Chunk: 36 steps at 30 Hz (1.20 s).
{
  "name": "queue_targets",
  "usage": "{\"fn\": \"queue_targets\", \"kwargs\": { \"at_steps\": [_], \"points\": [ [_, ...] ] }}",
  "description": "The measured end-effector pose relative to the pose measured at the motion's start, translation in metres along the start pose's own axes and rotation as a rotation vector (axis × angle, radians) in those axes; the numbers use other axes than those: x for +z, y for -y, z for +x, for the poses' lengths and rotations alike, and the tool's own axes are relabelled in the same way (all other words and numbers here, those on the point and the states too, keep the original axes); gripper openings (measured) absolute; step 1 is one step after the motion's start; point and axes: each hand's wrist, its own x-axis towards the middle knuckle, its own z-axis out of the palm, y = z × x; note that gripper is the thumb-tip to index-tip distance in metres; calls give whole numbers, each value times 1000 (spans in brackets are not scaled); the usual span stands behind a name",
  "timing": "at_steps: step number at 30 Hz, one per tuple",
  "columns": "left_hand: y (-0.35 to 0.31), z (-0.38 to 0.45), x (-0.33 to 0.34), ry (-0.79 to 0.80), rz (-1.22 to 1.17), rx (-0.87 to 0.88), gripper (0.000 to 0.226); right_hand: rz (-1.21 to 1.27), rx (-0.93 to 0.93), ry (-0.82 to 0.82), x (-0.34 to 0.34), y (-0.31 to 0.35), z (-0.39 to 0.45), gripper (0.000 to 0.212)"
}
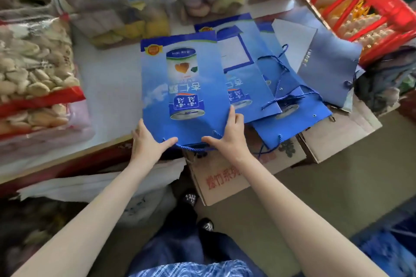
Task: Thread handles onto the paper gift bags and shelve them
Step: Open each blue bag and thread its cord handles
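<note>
A flat blue paper gift bag (182, 87) printed with a can picture lies on the white tabletop (112, 87), its open end toward me. My left hand (147, 141) grips its near left corner, thumb on top. My right hand (229, 135) grips the near right corner the same way. A blue cord handle (191, 147) hangs in a loop under the bag's near edge between my hands. To the right, several more flat blue bags (270, 87) lie overlapped, with loose blue cords (279, 67) on them.
Clear bags of biscuits (33, 69) fill the table's left side, and more snack packs (126, 7) stand at the back. A red plastic crate (364, 7) sits at the back right. Cardboard boxes (225, 175) stand below the table's edge, near my feet.
</note>
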Motion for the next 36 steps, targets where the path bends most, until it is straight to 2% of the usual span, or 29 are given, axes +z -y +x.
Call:
{"fn": "queue_targets", "kwargs": {
  "at_steps": [3,6,10,15,17,20,25,27,29,31,33,36],
  "points": [
    [18,15,-22,-132,29,-12,101,-21,-70,98,23,27,26,115],
    [32,37,-36,-191,183,-98,101,-160,-111,169,43,49,57,106],
    [44,56,-38,-111,341,-122,101,-404,-148,238,60,53,81,70],
    [37,59,-39,-35,346,-131,105,-397,-159,251,62,43,83,67],
    [31,56,-40,-87,383,-51,100,-335,-139,247,55,42,81,68],
    [13,50,-32,-142,392,182,83,-310,-94,214,33,28,75,67],
    [-33,44,2,24,387,326,67,-381,86,-4,-33,-31,57,60],
    [-50,41,16,116,363,367,64,-424,218,-102,-58,-51,53,65],
    [-64,38,29,206,364,404,63,-406,325,-133,-73,-63,54,70],
    [-76,33,42,283,381,437,64,-249,355,-106,-80,-66,61,67],
    [-87,26,55,372,408,480,68,-37,332,-139,-86,-68,65,54],
    [-98,21,73,464,523,558,72,76,331,-190,-99,-71,65,34]
  ]
}}
